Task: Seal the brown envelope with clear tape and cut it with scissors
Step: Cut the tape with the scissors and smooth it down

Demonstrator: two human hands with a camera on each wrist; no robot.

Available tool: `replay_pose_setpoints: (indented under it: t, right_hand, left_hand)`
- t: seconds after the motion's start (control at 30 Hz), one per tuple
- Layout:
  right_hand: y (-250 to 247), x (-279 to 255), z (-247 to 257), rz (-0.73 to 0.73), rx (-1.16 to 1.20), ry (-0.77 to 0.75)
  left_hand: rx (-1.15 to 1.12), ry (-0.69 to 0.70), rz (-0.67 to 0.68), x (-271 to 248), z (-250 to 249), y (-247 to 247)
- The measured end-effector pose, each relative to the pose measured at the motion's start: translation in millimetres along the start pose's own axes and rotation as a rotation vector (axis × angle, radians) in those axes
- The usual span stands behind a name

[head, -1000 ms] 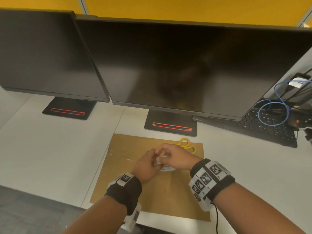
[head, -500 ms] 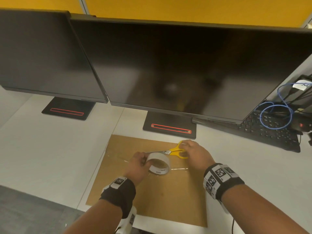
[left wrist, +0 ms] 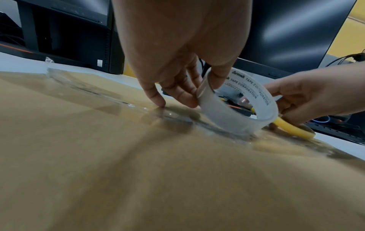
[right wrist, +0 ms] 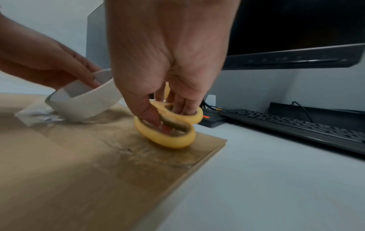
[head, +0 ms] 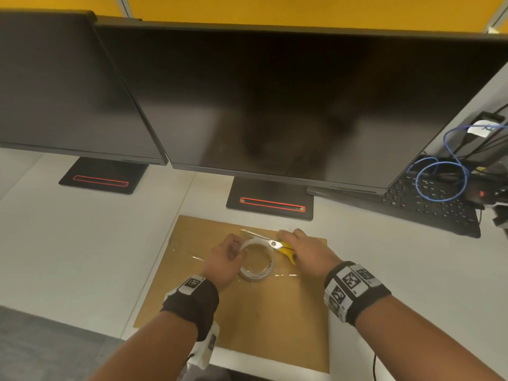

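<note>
The brown envelope point(head: 264, 320) lies flat on the white desk, with a strip of clear tape point(head: 192, 255) stuck across its upper part. My left hand point(head: 225, 259) pinches the rim of the clear tape roll point(head: 257, 261), which stands tilted on the envelope point(left wrist: 138, 179); the roll point(left wrist: 237, 112) is still joined to the strip. My right hand point(head: 305, 250) grips the yellow-handled scissors point(head: 286, 247) with fingers through the loops point(right wrist: 171, 132). Their blades point(head: 255, 235) point left over the roll's far side.
Two dark monitors point(head: 275, 105) on stands point(head: 270, 202) rise just behind the envelope. A black keyboard point(head: 428, 210) with a blue cable point(head: 442, 180) lies at the right. White desk point(head: 82, 243) stretches left and right of the envelope.
My right hand left the roll, picked up the scissors from the envelope's far edge and brought them beside the roll. My left hand took over the roll and tilted it up.
</note>
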State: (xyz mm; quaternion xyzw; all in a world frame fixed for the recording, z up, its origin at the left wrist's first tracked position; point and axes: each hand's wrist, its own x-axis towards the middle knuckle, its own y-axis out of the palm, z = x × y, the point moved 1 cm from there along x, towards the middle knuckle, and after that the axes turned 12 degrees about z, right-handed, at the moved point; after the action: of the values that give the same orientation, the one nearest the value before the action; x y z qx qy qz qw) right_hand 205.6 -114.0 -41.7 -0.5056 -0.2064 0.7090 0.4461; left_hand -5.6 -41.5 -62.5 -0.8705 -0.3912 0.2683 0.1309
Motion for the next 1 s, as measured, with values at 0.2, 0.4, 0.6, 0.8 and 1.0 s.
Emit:
replay_pose_setpoints:
  t: [0.2,0.4,0.6,0.8,1.0]
  right_hand:
    - [5,-24,-27,-0.029,0.065,0.077]
    - [16,-55,-43,0.092,0.122,0.072]
    - [21,-70,-43,0.147,0.101,0.04]
    - [26,-67,-23,0.189,0.085,0.006]
    - [27,-58,-17,0.215,0.085,0.008]
  left_hand:
    - [0.114,-0.032,-0.048,2,6,-3]
    - [0.189,-0.069,-0.026,1,6,-7]
    - [0.216,-0.087,-0.02,1,5,-8]
    - [0.209,-0.095,-0.038,0,4,-8]
    - [0.182,-0.108,-0.037,2,2,-9]
